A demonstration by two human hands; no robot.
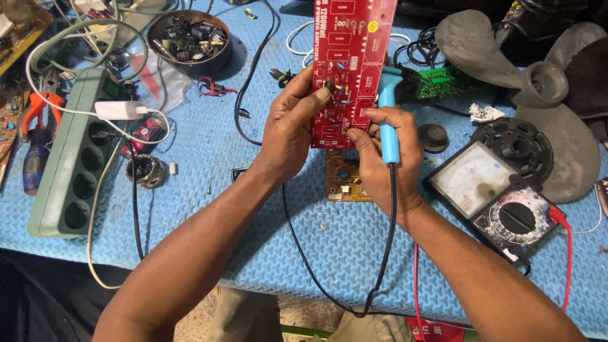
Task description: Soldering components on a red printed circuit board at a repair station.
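Note:
A long red circuit board (350, 57) with small components stands upright above the blue mat (209, 190). My left hand (290, 130) grips its left edge, thumb pressed on the components. My right hand (379, 161) touches the board's lower right edge with its fingertips while holding a light blue soldering iron (388, 114), handle up along the board and its black cord trailing down over the mat. A small brown circuit board (342, 180) lies flat beneath both hands.
An analog multimeter (497, 199) with a red lead lies at the right, by a grey fan blade (538, 82) and a green board (446, 81). At the left are a green power strip (66, 171), orange pliers (38, 107) and a bowl of parts (189, 39).

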